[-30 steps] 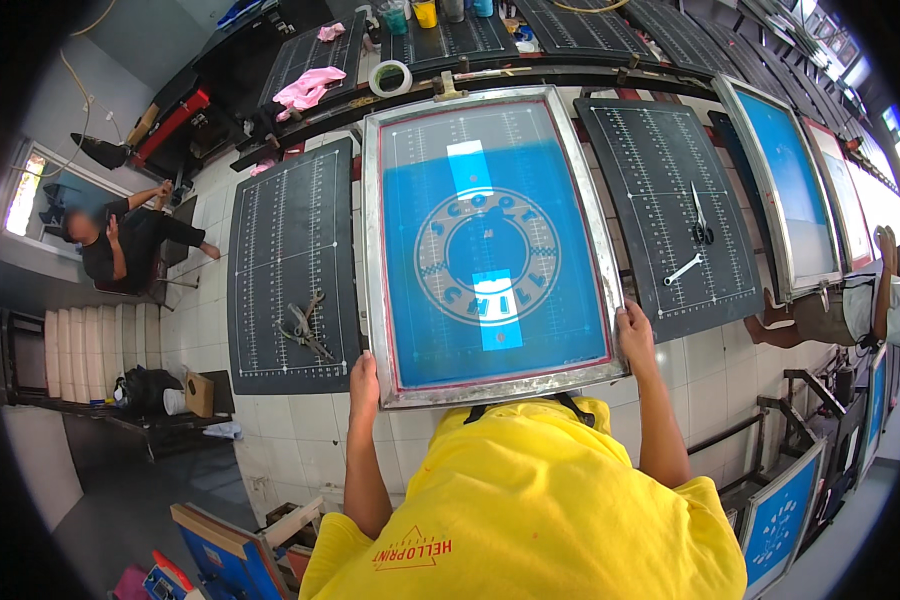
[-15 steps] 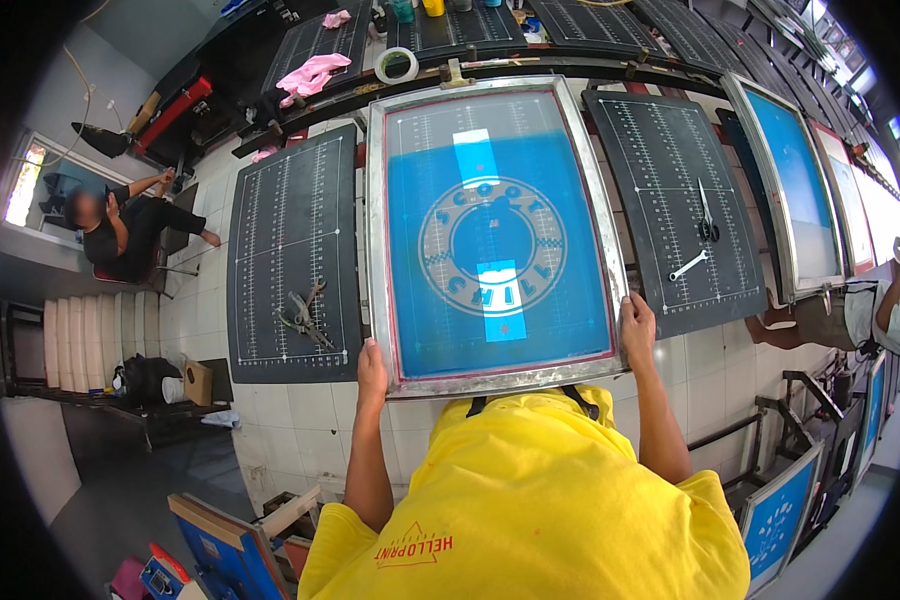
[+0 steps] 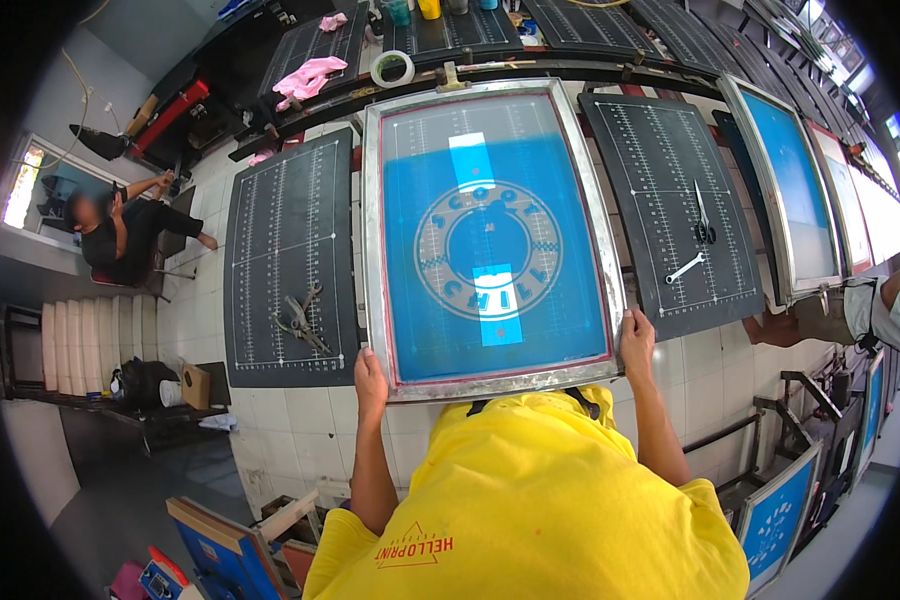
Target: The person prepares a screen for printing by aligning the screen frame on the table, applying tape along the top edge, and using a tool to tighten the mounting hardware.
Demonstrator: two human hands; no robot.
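Observation:
A metal-framed printing screen (image 3: 570, 300) with blue mesh and a ring-shaped design lies in front of me over a dark gridded board. My left hand (image 3: 371, 383) grips the near left corner of its frame, thumb along the side. At the near right corner, my right hand (image 3: 637, 340) holds the frame in the same way. The far edge meets a metal clamp (image 3: 452, 76) on the rail. Under the mesh, two pale strips (image 3: 467, 160) show beneath the design. Fingers of both hands are partly hidden behind the frame.
The left gridded board (image 3: 285, 240) carries pliers (image 3: 300, 325). The right board (image 3: 660, 190) bears scissors (image 3: 705, 225) and a wrench (image 3: 684, 268). A tape roll (image 3: 392, 68) and pink cloth (image 3: 310, 78) lie beyond. One person (image 3: 120, 225) sits left; another (image 3: 810, 320) stands right behind another screen (image 3: 805, 200).
The screen, boards and rail appear slightly lower and farther left in the picture. Both hands keep their hold on the frame.

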